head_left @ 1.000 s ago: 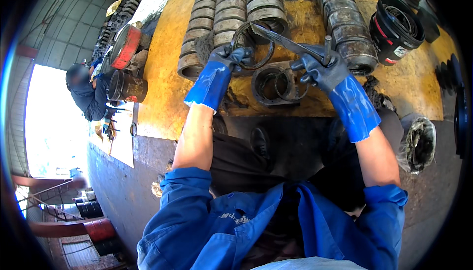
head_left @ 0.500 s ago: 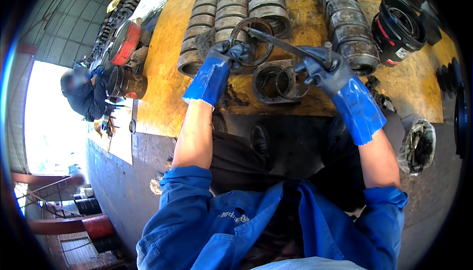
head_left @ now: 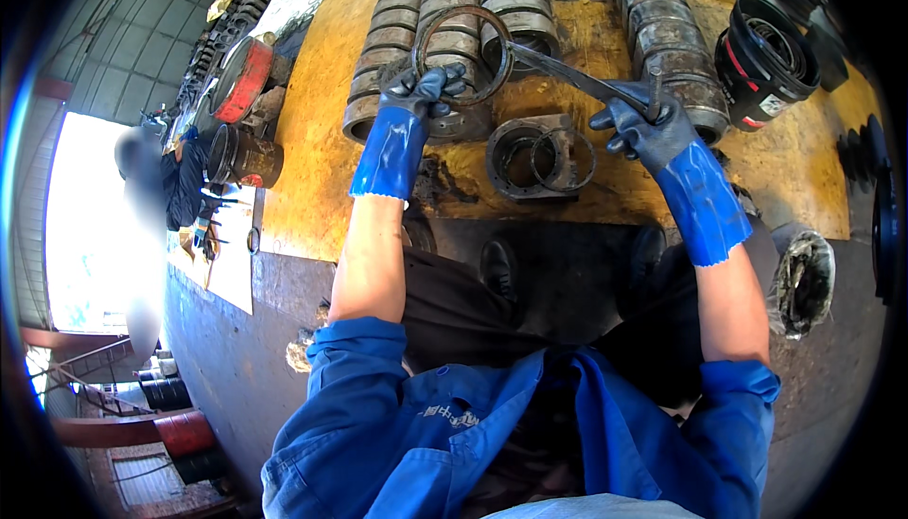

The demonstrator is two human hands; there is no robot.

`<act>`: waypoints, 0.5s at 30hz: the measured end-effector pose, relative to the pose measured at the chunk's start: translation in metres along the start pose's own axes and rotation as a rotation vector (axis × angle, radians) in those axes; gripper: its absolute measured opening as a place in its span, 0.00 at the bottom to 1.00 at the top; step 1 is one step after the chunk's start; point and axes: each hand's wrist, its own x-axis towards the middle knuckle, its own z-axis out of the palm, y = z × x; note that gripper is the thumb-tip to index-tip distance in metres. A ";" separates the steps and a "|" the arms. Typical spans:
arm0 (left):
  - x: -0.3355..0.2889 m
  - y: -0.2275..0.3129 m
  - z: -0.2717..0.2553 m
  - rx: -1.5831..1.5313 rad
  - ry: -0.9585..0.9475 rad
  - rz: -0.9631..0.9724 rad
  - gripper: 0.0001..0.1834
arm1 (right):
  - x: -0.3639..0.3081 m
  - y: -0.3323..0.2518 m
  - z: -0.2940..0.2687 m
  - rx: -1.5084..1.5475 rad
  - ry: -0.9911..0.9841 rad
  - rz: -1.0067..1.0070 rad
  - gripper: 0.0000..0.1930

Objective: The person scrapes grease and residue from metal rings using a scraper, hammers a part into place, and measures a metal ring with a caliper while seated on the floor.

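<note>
My left hand (head_left: 421, 93), in a blue and black rubber glove, grips a worn metal ring (head_left: 504, 70) by its lower left rim. The ring is raised above the bench with its opening toward me. In the matching glove, my right hand (head_left: 653, 126) is closed round a long, flat metal scraper (head_left: 567, 72). Its narrow tip reaches the ring's right rim; whether it touches cannot be told. Below, on the bench, a round-bored metal housing (head_left: 530, 129) lies with a thin ring (head_left: 593, 161) leaning over its right side.
Rows of stacked metal rings (head_left: 392, 22) lie across the yellow bench (head_left: 312, 140). A black bucket (head_left: 747, 74) of rings stands right. A plastic-lined container (head_left: 804, 282) is by my right knee. Another person (head_left: 180, 178), partly blurred, sits at far left beside a rusty bucket (head_left: 251, 161).
My left hand and the ring have moved up and left, and the ring faces me more. The scraper's tip has gone from inside the opening to the right rim. My right hand shifted slightly right.
</note>
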 end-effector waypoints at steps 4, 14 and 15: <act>-0.002 0.002 0.003 -0.010 0.027 -0.035 0.12 | 0.001 0.002 0.003 -0.027 -0.017 -0.003 0.14; -0.003 0.002 0.009 -0.004 0.095 0.052 0.11 | -0.006 0.019 0.030 -0.037 -0.106 0.027 0.13; -0.003 0.002 0.008 -0.044 0.092 0.071 0.11 | -0.010 0.010 0.035 -0.058 -0.122 0.055 0.13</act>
